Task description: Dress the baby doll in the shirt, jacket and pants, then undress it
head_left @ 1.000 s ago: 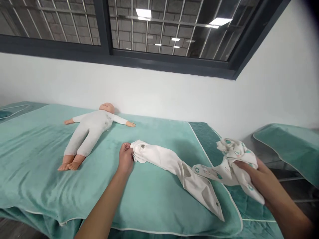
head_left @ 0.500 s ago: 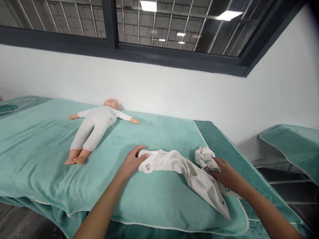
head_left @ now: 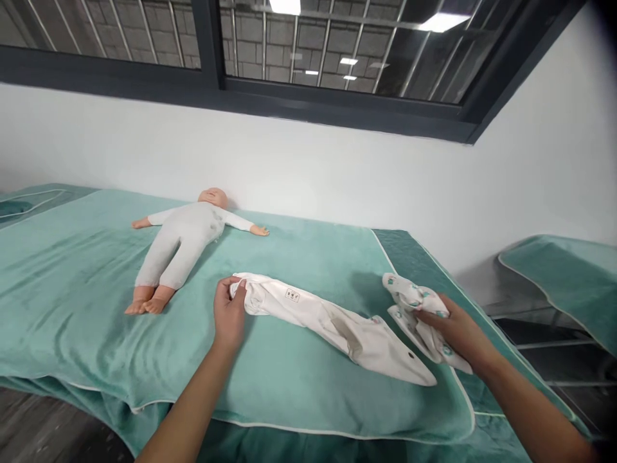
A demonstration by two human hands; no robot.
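Note:
A white garment [head_left: 313,315] with a small label stretches across the green blanket [head_left: 308,386]. My left hand [head_left: 230,312] pinches its left end. At the right, my right hand [head_left: 450,325] grips a bunched white cloth with green and pink prints [head_left: 414,301], held just beyond the garment's right part. A doll [head_left: 186,235] in a white suit lies on its back on the blanket at the left, arms spread, with bare feet toward the near edge. Neither hand touches it.
Behind the bed stand a white wall [head_left: 308,167] and a dark window frame [head_left: 337,106] with bars beyond the glass. Another green-covered surface [head_left: 563,276] stands at the right, over a dark metal rack [head_left: 554,354].
My left hand has moved left with the garment's end, so the garment lies straighter and its label shows. The printed cloth in my right hand has moved slightly right and opened out a little.

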